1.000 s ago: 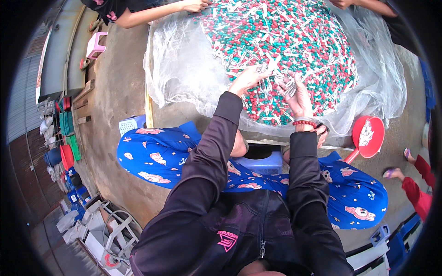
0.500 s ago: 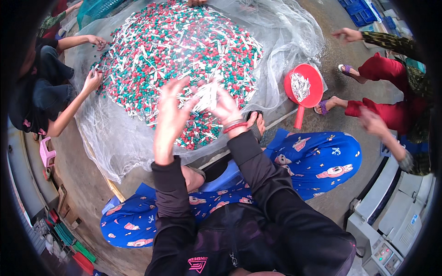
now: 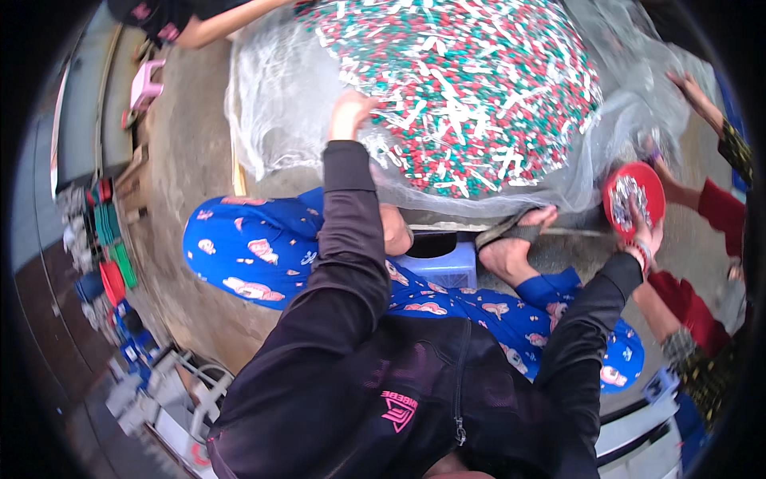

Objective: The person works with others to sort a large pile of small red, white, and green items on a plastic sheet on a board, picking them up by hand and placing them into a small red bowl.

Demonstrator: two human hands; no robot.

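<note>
As pan [image 3: 655, 189] sits at sheet's [image 3: 279, 120] near right corner, nearer: right hand [image 3: 648, 233]
Strips [image 3: 625, 193]: under its fingers
Left hand [image 3: 349, 116]: pile's [image 3: 479, 104] left edge
Both grips: cannot tell

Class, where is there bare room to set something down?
Free: the concrete floor between the pink stool and the sheet; also the sheet's left part, beside the left hand. Crowded: the red, green and white heap, and the red pan, with the right hand over its rim.

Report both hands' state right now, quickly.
Left hand: at the red, green and white pile; grip can't be told.
Right hand: at the round red pan holding white pieces; grip can't be told.
</note>
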